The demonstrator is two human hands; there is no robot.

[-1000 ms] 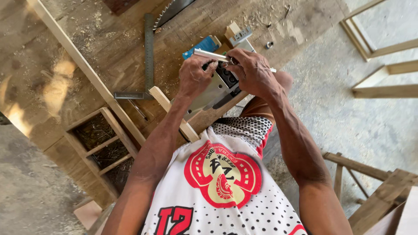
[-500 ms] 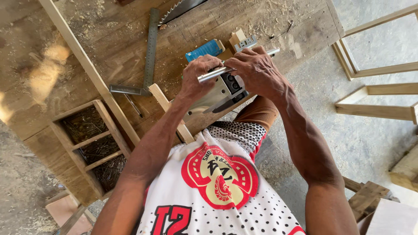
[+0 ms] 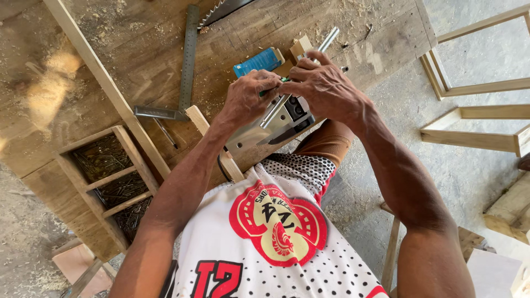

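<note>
Nearby, metal square (image 3: 186,66), blue box (image 3: 257,62) flank both hands (image 3: 287,91) on power tool (image 3: 270,127)

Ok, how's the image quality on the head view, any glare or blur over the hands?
Head view: hands sharp, left hand and right hand evenly lit on the power tool; a bright sun patch washes out the workbench at left; wide-angle bending at the edges.

This is a woodworking shop. A rough workbench (image 3: 138,49) dusted with sawdust carries a steel square (image 3: 186,60) and a saw blade (image 3: 223,10). A wooden box (image 3: 107,182) holds nails, and bare wooden frames (image 3: 475,105) lie on the concrete floor (image 3: 475,171).
</note>
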